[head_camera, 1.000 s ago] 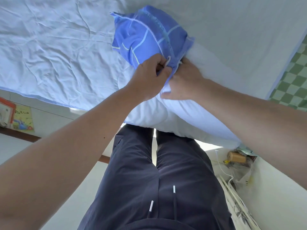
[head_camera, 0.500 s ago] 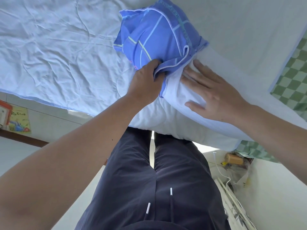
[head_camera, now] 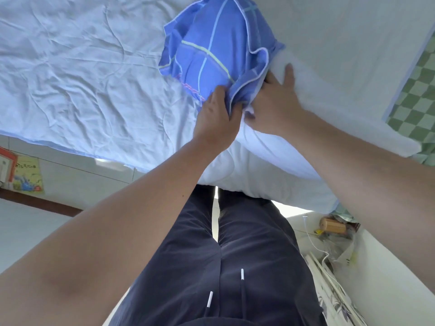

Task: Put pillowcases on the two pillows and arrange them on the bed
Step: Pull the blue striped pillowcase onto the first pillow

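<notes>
Right hand (head_camera: 274,103) has slid under the pillowcase (head_camera: 211,50) hem, fingers spread on the pillow (head_camera: 270,161); I note left hand (head_camera: 217,121) pinching the hem.

The far end of the white pillow (head_camera: 270,161) lay out of sight inside the blue pillowcase (head_camera: 211,43), whose top ran off the upper edge of the view. The right hand (head_camera: 273,107) had fingertips tucked under the pillowcase hem, so they could not be seen. The left hand (head_camera: 216,121) hid its fingertips in the gathered cloth. The green checked fabric (head_camera: 419,102) was cut by the right edge. The writing on the yellow book (head_camera: 28,177), beyond the bed's near edge, was too small to read.
</notes>
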